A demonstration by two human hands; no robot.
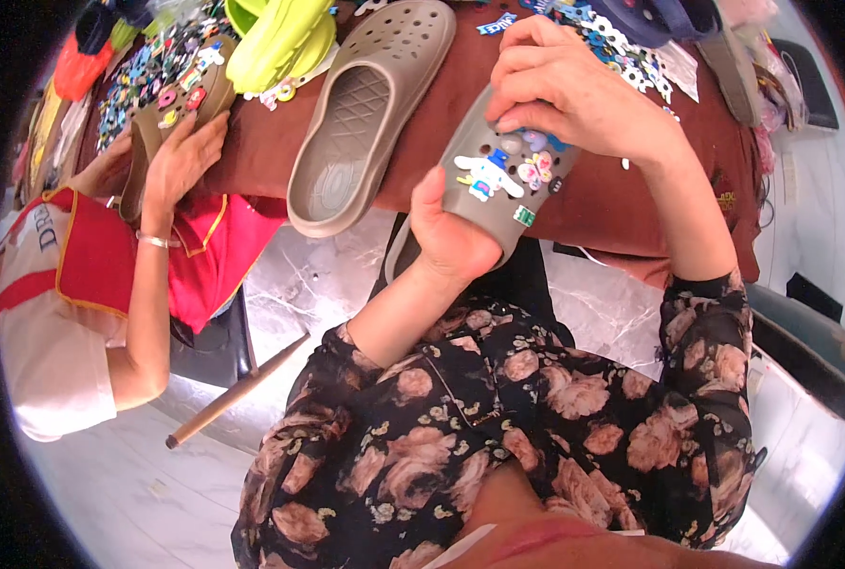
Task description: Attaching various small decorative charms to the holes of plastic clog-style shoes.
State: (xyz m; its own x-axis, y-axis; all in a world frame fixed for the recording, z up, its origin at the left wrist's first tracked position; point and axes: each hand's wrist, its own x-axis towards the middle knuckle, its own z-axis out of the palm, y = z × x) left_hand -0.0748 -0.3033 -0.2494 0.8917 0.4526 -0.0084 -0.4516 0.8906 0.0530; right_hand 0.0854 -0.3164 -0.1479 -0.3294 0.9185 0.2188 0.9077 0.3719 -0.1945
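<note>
My left hand (456, 230) grips a grey-brown clog (459, 194) by its heel end, thumb along the near side, above the table's front edge. Several charms sit in the clog's holes: a white cartoon charm with a blue hat (488, 176), a pink butterfly-like charm (536, 172) and a small green charm (524, 216). Over the toe part, my right hand (565, 90) has its fingers bent and pressed together; anything between them is hidden. Beside it on the left lies a second grey-brown clog (370, 114), sole down and without charms.
A brown cloth (622, 204) covers the table. Loose charms (622, 66) are heaped at the back right, near a dark blue clog (655, 19). Lime-green clogs (280, 43) stand at the back. At left, a co-worker's hand (183, 161) holds a charm-covered clog (212, 90).
</note>
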